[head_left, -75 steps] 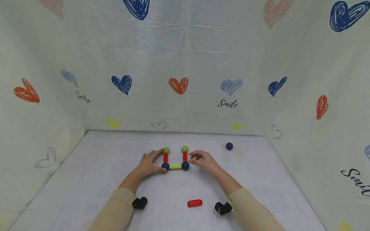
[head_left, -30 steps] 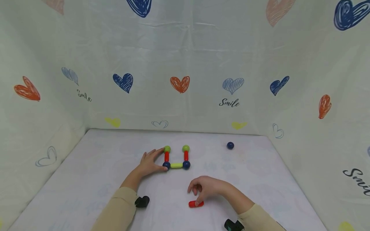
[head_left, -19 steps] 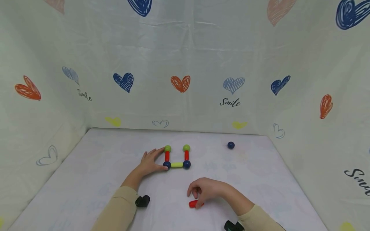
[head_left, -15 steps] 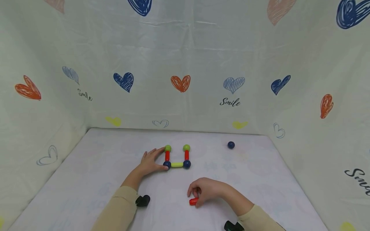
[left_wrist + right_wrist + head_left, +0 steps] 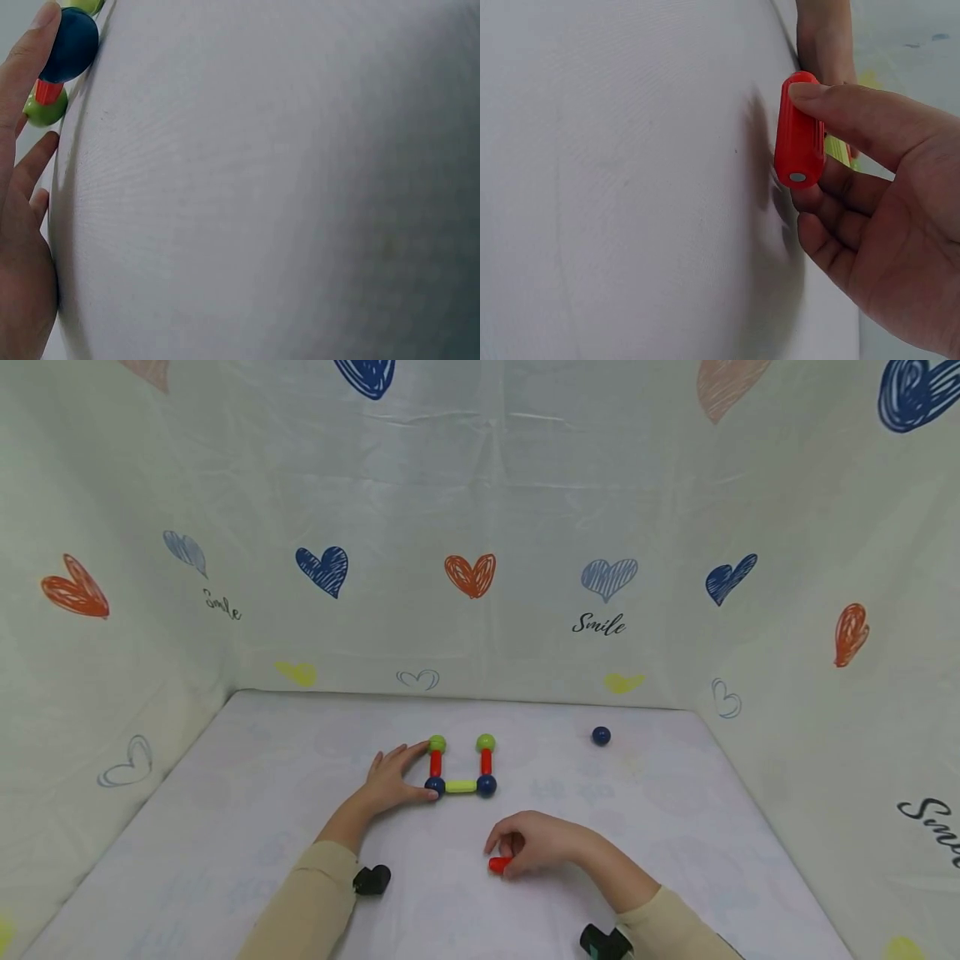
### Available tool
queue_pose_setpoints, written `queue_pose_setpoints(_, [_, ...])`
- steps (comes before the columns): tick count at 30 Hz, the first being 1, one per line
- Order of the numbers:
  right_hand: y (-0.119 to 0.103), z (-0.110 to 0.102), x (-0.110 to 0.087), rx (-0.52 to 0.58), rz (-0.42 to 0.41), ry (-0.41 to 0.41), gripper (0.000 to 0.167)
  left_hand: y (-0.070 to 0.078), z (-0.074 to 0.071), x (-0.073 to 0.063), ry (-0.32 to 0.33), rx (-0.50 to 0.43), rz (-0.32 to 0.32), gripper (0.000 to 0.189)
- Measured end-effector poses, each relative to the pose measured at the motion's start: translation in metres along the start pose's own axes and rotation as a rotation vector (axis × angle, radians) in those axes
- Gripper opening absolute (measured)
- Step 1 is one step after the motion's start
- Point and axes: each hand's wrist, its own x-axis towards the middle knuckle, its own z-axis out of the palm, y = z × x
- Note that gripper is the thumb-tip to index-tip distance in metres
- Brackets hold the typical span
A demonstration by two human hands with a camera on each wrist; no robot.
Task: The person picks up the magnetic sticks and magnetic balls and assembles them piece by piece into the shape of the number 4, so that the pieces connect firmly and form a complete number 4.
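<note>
A U-shaped figure of magnetic rods and balls lies on the table in the head view: a yellow-green rod point(image 5: 461, 787) joins two blue balls point(image 5: 487, 786), and two red rods point(image 5: 486, 762) lead to green balls point(image 5: 486, 742). My left hand point(image 5: 390, 781) holds its left side, thumb on the near blue ball point(image 5: 71, 45), index fingertip at the far green ball point(image 5: 437, 743). Nearer the front, my right hand point(image 5: 543, 843) pinches a loose red magnetic rod point(image 5: 799, 139) between thumb and fingers. A silver magnet shows in the rod's end in the right wrist view.
A single blue ball point(image 5: 601, 736) lies at the back right of the white-covered table point(image 5: 450, 902). Behind the table hangs a pale curtain point(image 5: 525, 510) printed with hearts. Black wrist cameras point(image 5: 372, 880) sit at both sleeves.
My right hand has come from beside the figure to the loose red rod, taken hold of it and moved it slightly away from the front. My left hand stays at the figure.
</note>
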Motion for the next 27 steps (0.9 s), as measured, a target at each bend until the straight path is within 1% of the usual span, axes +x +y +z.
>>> queue_pose_setpoints(4, [0.001, -0.003, 0.003, 0.018, -0.002, 0.019, 0.027, 0.0, 0.001, 0.0, 0.003, 0.003, 0.001, 0.092])
queue_pose_setpoints(11, [0.004, -0.005, 0.009, 0.048, -0.001, 0.051, 0.023, -0.001, 0.002, 0.002, 0.013, 0.011, 0.007, 0.092])
queue_pose_setpoints(16, [0.006, -0.005, 0.013, 0.091, 0.008, 0.08, 0.022, -0.001, 0.003, 0.002, 0.012, 0.009, -0.001, 0.092])
queue_pose_setpoints(19, [0.008, -0.003, 0.017, 0.122, 0.008, 0.117, 0.022, 0.0, 0.003, 0.002, 0.015, 0.01, -0.014, 0.091])
queue_pose_setpoints(22, [0.012, 0.0, 0.02, 0.127, 0.004, 0.168, 0.022, 0.0, 0.004, 0.002, 0.017, 0.013, -0.021, 0.09])
queue_pose_setpoints(27, [0.014, 0.003, 0.026, 0.141, 0.001, 0.26, 0.02, 0.0, 0.003, 0.001, 0.022, 0.019, -0.016, 0.09])
